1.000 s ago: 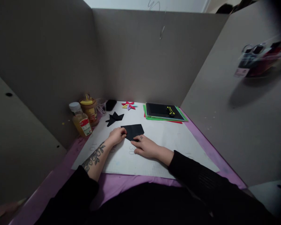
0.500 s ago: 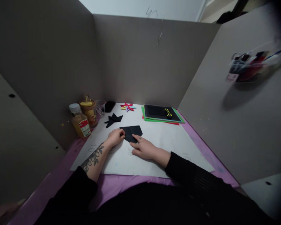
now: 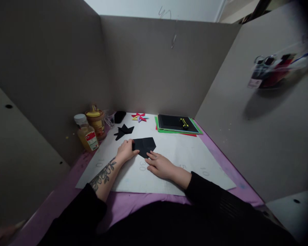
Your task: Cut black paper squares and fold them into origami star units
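Observation:
A folded sheet of black paper lies flat on the white board, its lower side coming to a point. My left hand is at the paper's left edge, thumb on top and fingers at the rim, gripping it. My right hand rests at the lower right edge, fingers spread, fingertips touching the paper. Behind my left hand lies a black folded paper shape with several points. Farther back sits a multicoloured folded paper star.
At the back right, a yellow tool lies on stacked coloured sheets. On the left stand a glue bottle, a brown jar and a clear cup, near a black object. Grey panels surround the table; a pouch hangs right.
My left thumb has come down onto the paper's left part. My right hand has slid down and slightly right, off the paper's middle to its lower edge.

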The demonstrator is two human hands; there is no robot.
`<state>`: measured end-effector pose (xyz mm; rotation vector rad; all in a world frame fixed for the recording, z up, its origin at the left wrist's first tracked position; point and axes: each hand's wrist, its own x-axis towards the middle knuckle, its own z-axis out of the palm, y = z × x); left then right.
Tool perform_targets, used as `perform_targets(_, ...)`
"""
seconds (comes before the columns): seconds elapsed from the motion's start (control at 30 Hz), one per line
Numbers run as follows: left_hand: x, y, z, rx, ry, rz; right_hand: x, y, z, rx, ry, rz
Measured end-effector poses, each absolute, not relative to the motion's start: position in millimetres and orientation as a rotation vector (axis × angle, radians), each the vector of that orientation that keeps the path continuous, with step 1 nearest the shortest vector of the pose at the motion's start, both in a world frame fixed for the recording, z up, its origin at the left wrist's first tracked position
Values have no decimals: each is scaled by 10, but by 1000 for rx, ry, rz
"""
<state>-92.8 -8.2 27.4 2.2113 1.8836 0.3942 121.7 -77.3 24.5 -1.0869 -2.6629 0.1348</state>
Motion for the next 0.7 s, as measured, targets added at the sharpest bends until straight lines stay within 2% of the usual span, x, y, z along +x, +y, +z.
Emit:
perform_targets(0.2,-1052,-54,293,2212,1924,376,1272,-772,236,-1085,-2641,296)
perform_targets(0.37,-1048,-70,267,2250,1894,392,1283,-667,432,-1066,-2714,372)
perform_targets(0.5,-1056,-74,253,2262,1883,411,1079,-446,500,-1202,-2736,232)
perform_targets(0.7,-1063,-84,238,2285,1880,434,795,-331,332,-1319,-2792,8)
